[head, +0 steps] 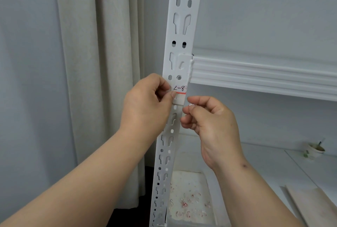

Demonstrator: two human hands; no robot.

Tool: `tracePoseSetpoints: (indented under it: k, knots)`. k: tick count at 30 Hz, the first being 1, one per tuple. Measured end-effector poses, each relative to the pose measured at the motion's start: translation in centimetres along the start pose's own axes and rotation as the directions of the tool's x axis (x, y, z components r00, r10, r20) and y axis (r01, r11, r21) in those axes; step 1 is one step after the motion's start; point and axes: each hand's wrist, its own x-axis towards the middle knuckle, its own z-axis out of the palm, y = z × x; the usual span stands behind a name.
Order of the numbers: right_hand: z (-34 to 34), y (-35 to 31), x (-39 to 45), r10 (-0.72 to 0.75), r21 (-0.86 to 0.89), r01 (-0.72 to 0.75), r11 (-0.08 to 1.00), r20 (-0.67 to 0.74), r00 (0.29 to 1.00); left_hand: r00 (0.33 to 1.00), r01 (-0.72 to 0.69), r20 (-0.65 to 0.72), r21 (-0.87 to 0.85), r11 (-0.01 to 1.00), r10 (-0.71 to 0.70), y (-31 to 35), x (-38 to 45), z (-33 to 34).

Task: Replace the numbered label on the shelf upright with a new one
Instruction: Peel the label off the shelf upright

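A white perforated shelf upright (179, 44) runs up the middle of the head view. On it, just below the shelf beam, sits a white label (179, 93) with handwritten numbers and a red stripe. My left hand (147, 104) pinches the label's left edge between thumb and forefinger. To the right of the upright and slightly lower, my right hand (209, 119) has its fingers curled, with thumb and forefinger pinched together on something small and hard to make out.
A white shelf beam (264, 77) runs right from the upright. Below lies a white bin (211, 186) littered with small paper scraps. A small cup (315, 149) and wooden boards (313, 206) are at the lower right. A beige curtain (94, 62) hangs at the left.
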Motion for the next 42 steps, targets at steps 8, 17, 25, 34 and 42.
tracePoseSetpoints:
  k: [8, 17, 25, 34, 42]
  knots:
    - [0.4, 0.2, 0.3, -0.064, -0.045, 0.063, 0.997, -0.022, 0.998, 0.920, -0.379, -0.005, 0.230, 0.896, 0.391, -1.0, 0.7, -0.2]
    - [0.9, 0.3, 0.5, -0.133, -0.146, 0.126, 0.981, -0.041, 0.990, 0.901, -0.419, -0.032, 0.195, 0.887, 0.433, -1.5, 1.0, -0.1]
    - [1.2, 0.6, 0.7, -0.178, -0.233, 0.164, 0.959, -0.044, 0.983, 0.924, -0.363, -0.063, 0.171, 0.916, 0.378, -1.3, 0.9, 0.0]
    - [1.2, 1.0, 0.9, -0.231, -0.292, 0.201, 0.935, -0.072, 0.970, 0.952, -0.302, -0.028, 0.099, 0.948, 0.306, -1.6, 0.6, -0.2]
    - [1.3, 1.0, 1.1, -0.294, -0.368, 0.243, 0.897, -0.089, 0.952, 0.999, 0.053, 0.001, -0.184, 0.982, -0.053, -0.8, 0.6, 0.1]
